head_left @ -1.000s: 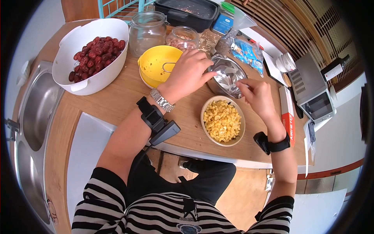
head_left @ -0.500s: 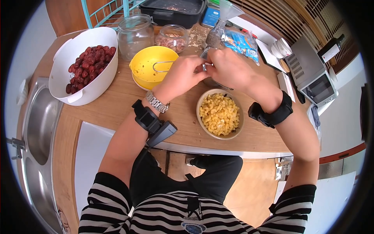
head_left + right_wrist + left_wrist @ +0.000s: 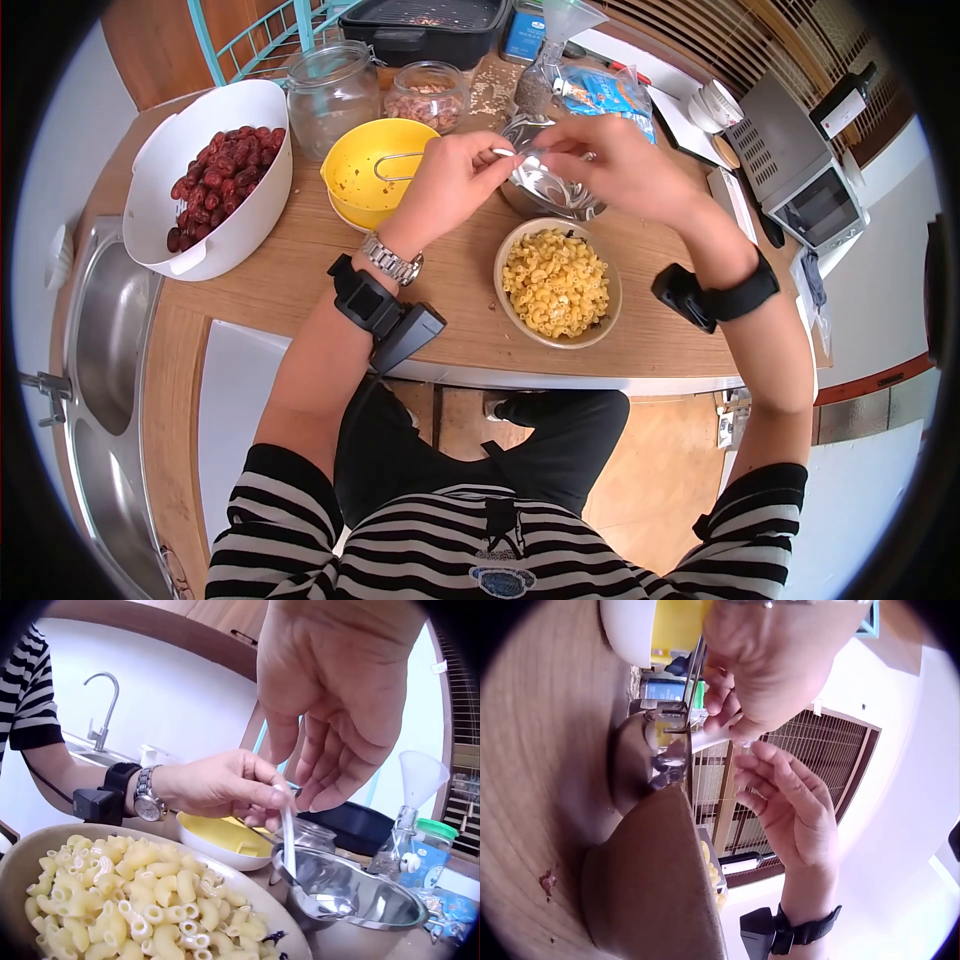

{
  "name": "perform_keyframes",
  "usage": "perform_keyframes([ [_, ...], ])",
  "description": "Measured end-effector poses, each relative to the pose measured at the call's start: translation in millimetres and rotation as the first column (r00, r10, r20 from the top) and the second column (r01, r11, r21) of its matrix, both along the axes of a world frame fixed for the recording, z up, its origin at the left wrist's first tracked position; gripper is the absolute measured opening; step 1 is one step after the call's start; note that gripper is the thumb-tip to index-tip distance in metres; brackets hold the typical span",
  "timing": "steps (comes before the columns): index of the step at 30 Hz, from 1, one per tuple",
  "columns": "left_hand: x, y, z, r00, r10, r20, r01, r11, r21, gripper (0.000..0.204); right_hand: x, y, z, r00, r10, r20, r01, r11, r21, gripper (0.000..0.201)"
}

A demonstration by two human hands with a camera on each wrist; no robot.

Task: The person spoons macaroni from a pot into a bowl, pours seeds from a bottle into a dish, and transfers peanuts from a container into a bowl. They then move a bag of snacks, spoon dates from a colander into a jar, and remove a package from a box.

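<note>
My left hand [image 3: 445, 187] pinches a slim white handle [image 3: 289, 844] between thumb and fingers. In the right wrist view, it slants down to what looks like a metal spoon [image 3: 324, 904] over the steel bowl [image 3: 375, 892]. My right hand [image 3: 625, 165] is beside the left fingertips, its fingers loosely bent, with no held object visible; whether the hands touch is unclear. Both hands are above the near side of the steel bowl [image 3: 560, 205] in the head view. Just in front stands a beige bowl [image 3: 500, 292] of cooked macaroni [image 3: 555, 280].
A yellow bowl [image 3: 360, 165] with a wire handle stands left of the steel bowl. Farther left is a white basin [image 3: 145, 200] of red dates, near the sink [image 3: 110, 330]. Glass jars [image 3: 335, 105], a black pan [image 3: 420, 45] and blue packets [image 3: 605, 92] stand behind.
My right hand moved left from over the steel bowl to my left fingertips, then slightly back right. The white handle now shows in my left fingers. The head view shifted.
</note>
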State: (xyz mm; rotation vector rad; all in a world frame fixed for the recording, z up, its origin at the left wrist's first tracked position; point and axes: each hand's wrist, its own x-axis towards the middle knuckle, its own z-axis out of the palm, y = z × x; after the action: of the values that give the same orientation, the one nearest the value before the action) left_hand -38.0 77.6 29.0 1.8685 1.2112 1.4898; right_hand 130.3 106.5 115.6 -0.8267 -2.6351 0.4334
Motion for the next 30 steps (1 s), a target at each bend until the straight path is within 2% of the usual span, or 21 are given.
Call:
perform_keyframes([
  [1,0,1,-1,1.000,0.005,0.007,-0.005,1.000,0.001,0.013,10,-1,2,1.000,0.001,0.002,-0.001,1.000,-0.001,0.020],
  [3,-1,1,-3,1.000,0.012,0.019,-0.012,1.000,0.000,0.013,33,-7,7,0.969,-0.232,-0.083,0.202,0.940,-0.276,0.021],
  [4,-1,1,-2,1.000,0.021,0.011,-0.021,1.000,-0.002,0.013,47,-8,5,0.970,-0.231,-0.078,0.202,0.939,-0.277,0.021],
  [6,0,0,-1,0.999,0.032,0.007,-0.032,0.999,-0.004,0.013,73,-13,-3,0.938,-0.343,0.043,0.328,0.841,-0.431,0.022],
  [7,0,0,-1,0.999,0.032,0.020,-0.032,0.999,-0.009,0.014,84,-17,-9,0.939,-0.341,0.047,0.328,0.842,-0.429,0.022],
  [9,0,1,-3,0.999,0.033,0.034,-0.032,0.999,-0.015,0.014,101,-27,-25,0.895,-0.433,0.102,0.352,0.549,-0.758,0.027],
  [10,-1,2,-4,0.998,0.045,0.041,-0.045,0.999,0.009,0.013,103,-34,-31,0.896,-0.432,0.104,0.352,0.549,-0.758,0.027],
  [12,-1,4,-4,0.997,0.056,0.046,-0.058,0.998,0.031,0.013,103,-44,-42,0.898,-0.439,0.044,0.130,0.169,-0.977,0.036],
  [13,-1,3,-3,0.997,0.062,0.048,-0.064,0.997,0.038,0.013,102,-47,-47,0.897,-0.439,0.043,0.129,0.167,-0.977,0.036],
  [15,-1,3,-3,0.997,0.066,0.048,-0.069,0.997,0.045,0.013,99,-51,-56,0.896,-0.442,-0.042,-0.028,0.038,-0.999,0.043],
  [17,-1,3,-3,0.997,0.076,0.017,-0.077,0.996,0.041,0.013,97,-52,-63,0.889,-0.453,-0.065,-0.056,0.032,-0.998,0.044],
  [19,0,4,-3,0.997,0.068,0.031,-0.069,0.997,0.038,0.013,94,-52,-67,0.867,-0.492,-0.086,-0.120,-0.038,-0.992,0.040],
  [22,0,5,-5,0.997,0.068,0.039,-0.070,0.997,0.044,0.013,89,-54,-74,0.848,-0.526,-0.063,-0.133,-0.096,-0.986,0.042],
  [25,0,3,-4,0.997,0.074,0.022,-0.075,0.996,0.040,0.013,89,-55,-81,0.828,-0.553,-0.095,-0.152,-0.058,-0.987,0.041],
  [30,0,1,-2,0.996,0.085,0.001,-0.085,0.996,0.035,0.013,93,-64,-83,0.778,-0.625,-0.072,-0.134,-0.053,-0.990,0.041],
])
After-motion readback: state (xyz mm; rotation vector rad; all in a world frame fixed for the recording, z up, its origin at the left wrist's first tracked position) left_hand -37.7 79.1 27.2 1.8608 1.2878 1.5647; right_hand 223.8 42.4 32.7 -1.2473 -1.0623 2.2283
